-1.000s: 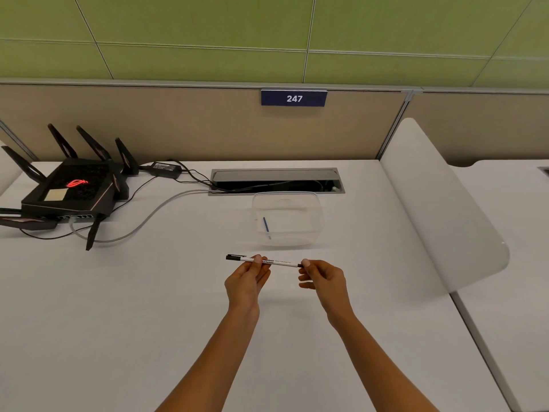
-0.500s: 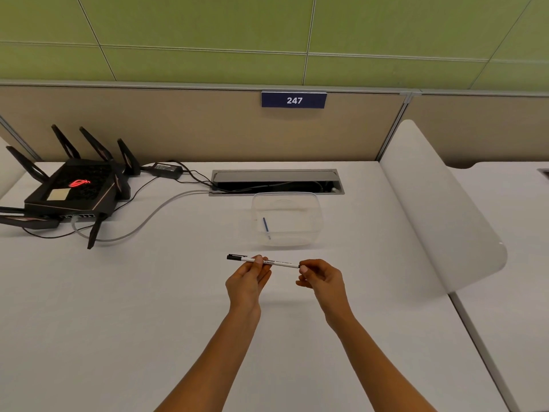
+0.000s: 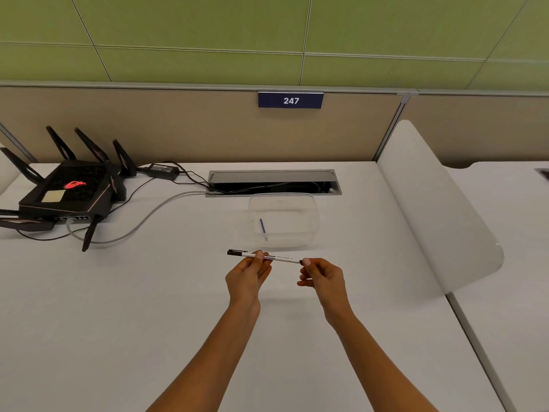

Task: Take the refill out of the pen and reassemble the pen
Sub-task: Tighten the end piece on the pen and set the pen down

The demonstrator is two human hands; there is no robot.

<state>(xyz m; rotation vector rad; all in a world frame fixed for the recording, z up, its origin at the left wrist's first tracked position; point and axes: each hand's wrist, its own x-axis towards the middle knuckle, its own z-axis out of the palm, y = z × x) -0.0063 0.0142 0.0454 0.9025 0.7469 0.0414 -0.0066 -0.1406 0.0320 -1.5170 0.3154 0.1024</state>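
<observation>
A white pen [image 3: 282,258] with a black cap end on the left lies level above the white desk, held between both hands. My left hand [image 3: 248,276] pinches the barrel near the capped end. My right hand [image 3: 322,276] pinches the dark tip at the pen's right end with thumb and forefinger. Behind the pen stands a clear plastic container [image 3: 312,200], and a thin blue refill [image 3: 263,226] lies inside it at the left.
A black router [image 3: 68,191] with antennas and cables sits at the far left. A metal cable slot [image 3: 273,176] runs along the back of the desk. A white curved divider [image 3: 430,203] borders the desk on the right.
The pen and both hands stay in nearly the same place. My right fingers have shifted slightly on the pen's right end.
</observation>
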